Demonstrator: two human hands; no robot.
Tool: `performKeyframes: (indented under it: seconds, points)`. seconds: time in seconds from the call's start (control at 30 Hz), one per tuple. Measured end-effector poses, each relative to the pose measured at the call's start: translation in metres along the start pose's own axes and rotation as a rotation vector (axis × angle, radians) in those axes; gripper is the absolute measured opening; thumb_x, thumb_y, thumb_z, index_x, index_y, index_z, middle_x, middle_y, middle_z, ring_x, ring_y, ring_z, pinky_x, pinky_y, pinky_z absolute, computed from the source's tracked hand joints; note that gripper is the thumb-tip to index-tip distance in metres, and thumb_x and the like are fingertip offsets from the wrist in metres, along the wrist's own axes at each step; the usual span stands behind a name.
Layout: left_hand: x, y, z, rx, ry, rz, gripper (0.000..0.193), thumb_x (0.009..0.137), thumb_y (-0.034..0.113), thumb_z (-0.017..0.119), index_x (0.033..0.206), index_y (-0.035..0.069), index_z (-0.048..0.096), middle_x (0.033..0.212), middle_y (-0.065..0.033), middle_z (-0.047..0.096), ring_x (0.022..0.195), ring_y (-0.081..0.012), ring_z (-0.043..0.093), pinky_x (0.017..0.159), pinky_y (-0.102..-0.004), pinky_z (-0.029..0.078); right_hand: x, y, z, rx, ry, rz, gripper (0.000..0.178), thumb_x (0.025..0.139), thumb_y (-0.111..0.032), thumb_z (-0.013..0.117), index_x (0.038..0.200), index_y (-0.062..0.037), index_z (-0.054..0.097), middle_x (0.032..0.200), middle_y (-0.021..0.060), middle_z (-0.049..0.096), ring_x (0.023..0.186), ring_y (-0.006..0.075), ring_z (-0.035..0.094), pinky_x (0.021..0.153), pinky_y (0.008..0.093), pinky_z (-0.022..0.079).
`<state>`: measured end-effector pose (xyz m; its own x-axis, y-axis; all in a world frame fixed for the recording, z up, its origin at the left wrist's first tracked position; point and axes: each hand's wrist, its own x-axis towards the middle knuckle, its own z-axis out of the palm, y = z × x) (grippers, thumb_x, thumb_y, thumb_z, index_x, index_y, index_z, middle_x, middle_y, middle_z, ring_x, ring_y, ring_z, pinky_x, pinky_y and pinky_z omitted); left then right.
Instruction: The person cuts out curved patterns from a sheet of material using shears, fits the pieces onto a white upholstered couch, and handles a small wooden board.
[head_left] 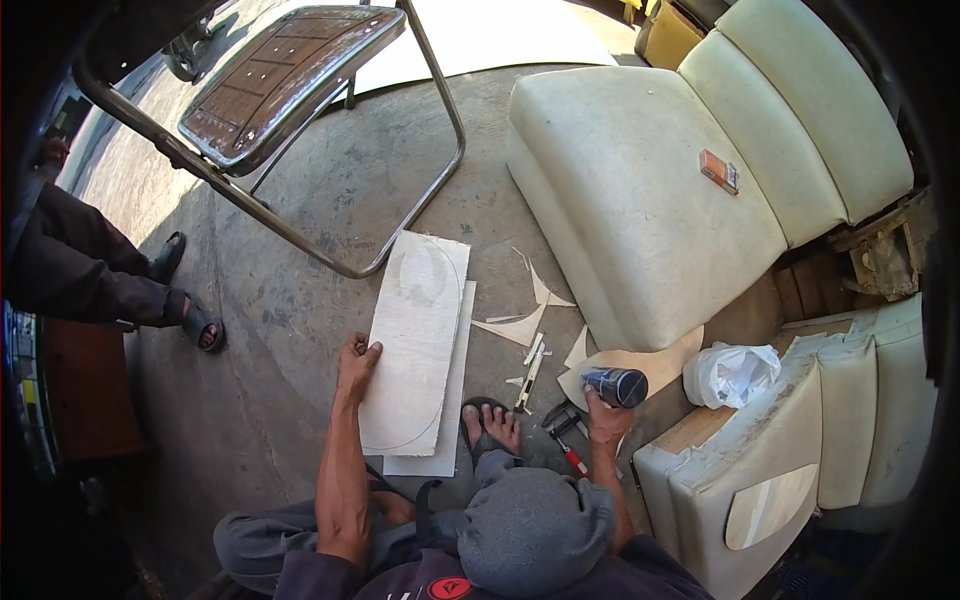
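My left hand [359, 366] is closed on the left edge of a pale thin wooden board [415, 335], thumb on its top face. Curved lines are drawn near the board's ends. Beneath it, a second white board [458, 380] sticks out at the right and near edges. My right hand [606, 416] grips a dark cylindrical can [615, 387], tilted above a curved wooden piece [660, 365]. A utility knife [528, 385] lies between the boards and the can. Near my right hand, a clamp with a red handle [574, 460] rests on the floor.
Thin curved offcuts [520, 325] lie beyond the knife. A large cream seat [640, 190] carries a small red box [719, 172]. To the right are a white plastic bag [731, 375] and another seat [740, 480]. A metal-framed chair [300, 80] stands ahead; a person's legs [110, 260] are at left.
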<state>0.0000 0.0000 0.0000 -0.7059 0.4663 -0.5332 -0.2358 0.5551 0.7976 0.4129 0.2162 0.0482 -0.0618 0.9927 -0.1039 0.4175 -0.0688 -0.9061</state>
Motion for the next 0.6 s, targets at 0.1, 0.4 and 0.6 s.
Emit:
performKeyframes:
  seconds: [0.1, 0.4, 0.6]
  points:
    - [-0.005, -0.018, -0.004, 0.005, -0.023, -0.067, 0.036, 0.089, 0.022, 0.073, 0.116, 0.001, 0.061, 0.091, -0.0082, 0.067, 0.077, -0.0157, 0.059, 0.071, -0.0321, 0.049, 0.039, 0.015, -0.029, -0.101, 0.252, 0.03, 0.047, 0.077, -0.011, 0.08, 0.119, 0.0024, 0.064, 0.108, 0.0116, 0.072, 0.099, 0.0246, 0.069, 0.092, 0.0361, 0.052]
    - [-0.013, -0.03, 0.02, 0.271, 0.018, -0.113, 0.049, 0.088, 0.03, 0.077, 0.117, -0.007, 0.063, 0.106, -0.0167, 0.071, 0.09, -0.023, 0.067, 0.083, -0.0354, 0.052, 0.072, 0.079, -0.054, -0.084, 0.371, -0.108, 0.061, 0.082, -0.019, 0.08, 0.131, 0.005, 0.053, 0.126, 0.0198, 0.06, 0.106, 0.0286, 0.061, 0.096, 0.04, 0.048]
    - [-0.025, -0.009, 0.011, 0.165, -0.094, -0.101, 0.058, 0.088, 0.027, 0.075, 0.131, -0.007, 0.058, 0.119, -0.0209, 0.069, 0.102, -0.0272, 0.068, 0.094, -0.0366, 0.05, -0.015, 0.032, 0.003, -0.36, 0.032, 0.068, 0.039, 0.093, -0.02, 0.069, 0.123, 0.0016, 0.057, 0.102, 0.0168, 0.063, 0.083, 0.0261, 0.062, 0.076, 0.0398, 0.051]
